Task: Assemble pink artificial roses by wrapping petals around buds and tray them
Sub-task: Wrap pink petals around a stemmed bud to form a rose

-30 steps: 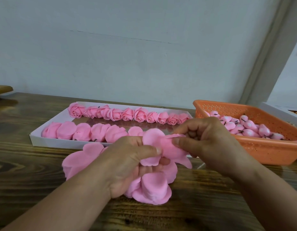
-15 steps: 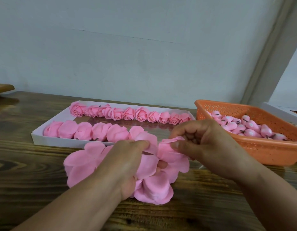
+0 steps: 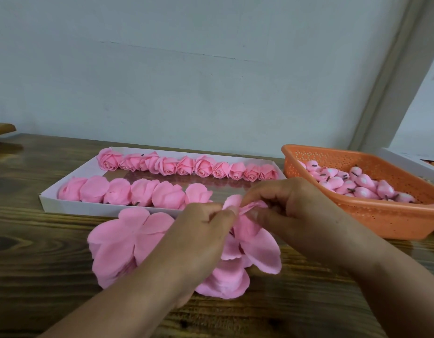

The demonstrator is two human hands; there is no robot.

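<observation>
Near edge: wooden table (image 3: 40, 276), both forearms coming in from the bottom. Stack of loose pink petal sheets (image 3: 118, 242) lies flat on the table, left of centre, partly under the left wrist.

Left hand (image 3: 198, 235) has its fingers curled, tips pinching the top of a petal piece (image 3: 257, 247) that hangs down between the hands. Right hand (image 3: 296, 213) has fingers bunched together, pinching the same petal edge from the right. Fingertips of both hands are almost touching. Whether a bud is inside the pinch cannot be told; it is hidden by the fingers.

Risks, as a guess:
- Thin petal pulled between two pinches could tear or crease.
- Two sheets may be stuck together, so a double layer gets wrapped.
- Left wrist dragging on the stack could fan it out or push sheets off toward the near edge.
- Loose lower lobes could catch on the stack below.

Farther: white tray (image 3: 50, 201) just beyond the hands, near row of wrapped roses (image 3: 128, 191) part filled, far row of finished roses (image 3: 186, 165) full. A careless placement could knock the near row out of line.

Right, far: orange basket (image 3: 381, 215) holding buds (image 3: 357, 184), just beside the right wrist; a reach could nudge it.
</observation>
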